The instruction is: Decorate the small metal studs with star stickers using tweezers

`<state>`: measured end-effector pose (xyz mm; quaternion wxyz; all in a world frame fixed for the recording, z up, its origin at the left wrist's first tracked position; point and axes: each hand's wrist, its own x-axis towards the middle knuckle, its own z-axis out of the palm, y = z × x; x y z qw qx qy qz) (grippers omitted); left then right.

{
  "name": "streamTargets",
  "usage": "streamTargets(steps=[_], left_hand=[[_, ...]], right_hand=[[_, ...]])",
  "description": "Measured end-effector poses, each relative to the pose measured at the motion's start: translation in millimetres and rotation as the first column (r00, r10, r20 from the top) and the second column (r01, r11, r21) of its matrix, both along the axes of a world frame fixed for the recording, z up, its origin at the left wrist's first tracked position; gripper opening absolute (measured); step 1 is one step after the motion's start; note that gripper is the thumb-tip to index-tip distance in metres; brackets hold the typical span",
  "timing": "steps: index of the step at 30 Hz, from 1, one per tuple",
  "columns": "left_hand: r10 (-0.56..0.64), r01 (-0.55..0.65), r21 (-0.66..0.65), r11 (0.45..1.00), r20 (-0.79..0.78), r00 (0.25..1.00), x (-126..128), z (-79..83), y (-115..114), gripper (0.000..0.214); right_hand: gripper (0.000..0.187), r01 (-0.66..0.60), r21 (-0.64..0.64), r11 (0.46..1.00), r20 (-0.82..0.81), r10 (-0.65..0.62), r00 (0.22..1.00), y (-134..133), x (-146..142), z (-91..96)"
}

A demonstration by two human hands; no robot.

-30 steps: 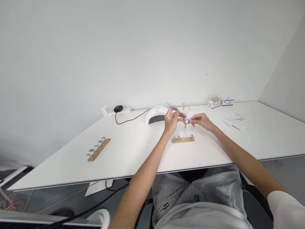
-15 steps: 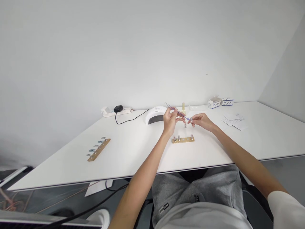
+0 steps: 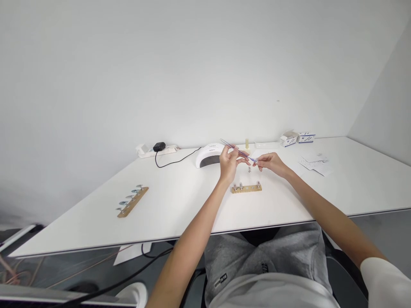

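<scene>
- Head view: my left hand (image 3: 229, 161) was pinched shut on a thin purple tool (image 3: 236, 149), thumb and fingertips pressed together near its lower end. Its long handle slanted up and away toward the nail lamp (image 3: 210, 155).
- My right hand (image 3: 271, 162) was closed in a fingertip pinch on a small peg (image 3: 256, 161). It was too small for me to tell just what sat on top of it.
- The small peg was held in the air above the white table (image 3: 180, 201), just beyond the wooden strip (image 3: 246, 188), and the tool's tip met it or came very near; I could not tell which.
- Another loose peg (image 3: 249, 170) stood on the table just below my fingers, between my hands and the strip.
- The strip carried three pegs, two at its left end and one at its right, with open places between them.
- As I judged it, work this fine called for both wrists or forearms braced, so that only the fingertips moved.
- I reckoned a light, low grip on the tool and a steady peg mattered most, with the peg's top turned toward my eyes.
- The risk I saw was the loose peg underneath, which a dropped wrist could tip over.
- A second wooden strip (image 3: 132, 201) with disc-topped pegs lay well apart to the left; a small bottle (image 3: 247, 143), two boxes (image 3: 289, 137) and some papers (image 3: 314, 164) lay further back and to the right.
</scene>
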<state>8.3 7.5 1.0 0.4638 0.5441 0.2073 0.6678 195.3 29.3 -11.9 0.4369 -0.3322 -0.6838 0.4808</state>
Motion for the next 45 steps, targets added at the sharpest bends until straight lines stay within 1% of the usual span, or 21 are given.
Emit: streamTargets(steps=[3,7,14,20,23,27,32,37,45], left_hand=[[-0.020,0.020,-0.005,1.000,0.010,1.000,0.0,-0.2,0.1,0.036],[-0.034,0.033,-0.014,0.999,-0.023,0.999,1.2,-0.6,-1.3,0.036],[-0.005,0.005,0.012,1.000,-0.034,0.999,0.3,-0.9,-0.7,0.036],[0.030,-0.030,0.011,0.999,-0.004,1.000,-1.6,1.6,-0.9,0.034],[0.009,-0.009,0.004,1.000,0.003,1.000,-1.7,0.9,-0.5,0.034],[-0.028,0.028,0.005,1.000,-0.021,0.999,-1.0,-0.7,-0.2,0.035],[0.016,-0.015,0.028,1.000,-0.029,0.999,-1.0,0.9,-1.1,0.035],[0.044,-0.044,0.017,0.999,0.001,0.999,-1.0,3.5,-2.1,0.035],[0.002,-0.002,0.024,1.000,0.007,1.000,0.2,3.6,-4.4,0.033]], right_hand=[[0.026,0.024,-0.018,1.000,-0.012,-0.024,1.000,-0.6,-0.7,0.2],[0.026,0.020,-0.031,0.999,-0.014,-0.020,1.000,-1.9,-2.3,1.7],[0.029,0.027,-0.003,1.000,0.018,-0.027,0.999,-2.3,-1.7,2.0],[0.028,0.017,-0.012,1.000,0.006,-0.017,1.000,-1.8,-1.9,1.5],[0.028,0.018,-0.020,1.000,0.009,-0.018,1.000,-3.2,-2.7,2.9],[0.029,-0.007,-0.043,0.999,-0.002,0.007,1.000,-4.7,-3.1,4.8],[0.029,-0.039,-0.075,0.996,-0.009,0.039,0.999,-4.0,-2.0,4.9],[0.025,-0.107,-0.136,0.985,-0.034,0.103,0.994,-4.6,-0.7,5.0],[0.025,-0.160,-0.173,0.972,-0.046,0.154,0.987,-5.3,-0.6,5.0]])
